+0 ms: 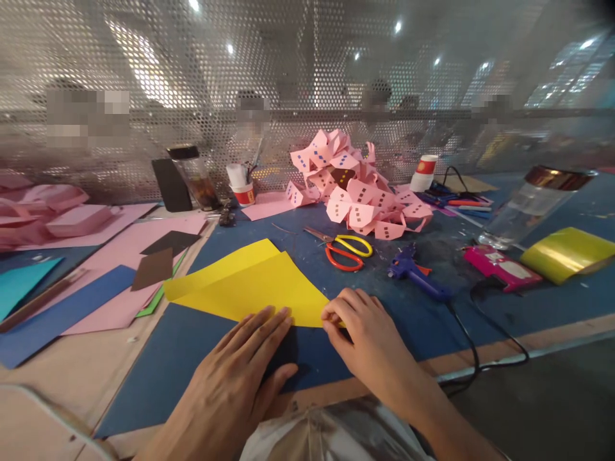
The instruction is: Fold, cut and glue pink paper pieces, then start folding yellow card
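A sheet of yellow paper (259,282), folded over on itself, lies on the blue table mat (192,358) in front of me. My left hand (245,352) rests on its near edge with fingers stretched out flat. At the right corner of the sheet, my right hand (360,326) pinches the paper between thumb and fingers. Just beyond the sheet lie scissors (343,250) with one red and one yellow handle. A blue glue gun (416,275) sits to the right of my right hand.
Folded pink paper pieces (360,186) are heaped at the back. Coloured sheets, including a blue strip (72,314), lie at left. Paper cups (243,192), a dark-lidded jar (196,179), a clear bottle (528,205), a pink device (502,266) and a black cord (466,326) surround the workspace.
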Demonstrator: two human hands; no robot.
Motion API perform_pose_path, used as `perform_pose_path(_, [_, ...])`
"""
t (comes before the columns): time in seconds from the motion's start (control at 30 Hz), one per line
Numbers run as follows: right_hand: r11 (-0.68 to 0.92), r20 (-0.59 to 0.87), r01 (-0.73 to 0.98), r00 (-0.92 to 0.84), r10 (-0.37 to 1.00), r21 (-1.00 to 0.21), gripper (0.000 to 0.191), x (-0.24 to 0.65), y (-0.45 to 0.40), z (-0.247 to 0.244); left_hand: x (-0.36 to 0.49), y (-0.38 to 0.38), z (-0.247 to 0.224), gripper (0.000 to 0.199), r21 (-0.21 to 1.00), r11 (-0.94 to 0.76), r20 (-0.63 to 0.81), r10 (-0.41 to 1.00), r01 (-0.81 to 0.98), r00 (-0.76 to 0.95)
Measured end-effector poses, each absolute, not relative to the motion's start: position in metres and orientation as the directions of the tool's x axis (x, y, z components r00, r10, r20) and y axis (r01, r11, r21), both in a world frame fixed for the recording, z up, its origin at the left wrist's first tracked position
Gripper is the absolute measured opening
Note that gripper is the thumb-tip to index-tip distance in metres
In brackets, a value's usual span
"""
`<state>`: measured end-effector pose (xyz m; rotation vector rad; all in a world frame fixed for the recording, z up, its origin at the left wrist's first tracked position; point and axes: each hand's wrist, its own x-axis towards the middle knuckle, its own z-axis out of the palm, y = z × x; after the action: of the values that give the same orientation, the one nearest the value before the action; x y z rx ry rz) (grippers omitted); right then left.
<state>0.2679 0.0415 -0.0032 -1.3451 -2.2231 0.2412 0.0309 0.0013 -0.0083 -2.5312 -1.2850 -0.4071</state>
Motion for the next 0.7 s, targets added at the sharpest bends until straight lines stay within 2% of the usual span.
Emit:
perform_pose_path(0.27, [0.491,0.344,0.757,-0.365,0.865,-0.431,0.012,0.2678,0.0414,-0.0029,0.0305,-0.0005,-0.0151,0.068,-0.098,-0.534,0.378,0.761,0.840,0.528])
perform_pose_path(0.5, [0.496,0.352,0.756,-0.366,0.862,-0.427,0.012,0.2676,0.0436,-0.0041,0.0296,-0.0025,-0.0135,0.062,-0.124,-0.472,0.389,0.786,0.873,0.481])
perform_pose_path(0.7, [0.501,0.358,0.748,-0.367,0.858,-0.434,0.012,0.2682,0.0434,-0.0045,0.0251,-0.0014,-0.0114,0.071,-0.136,-0.438,0.393,0.799,0.889,0.454])
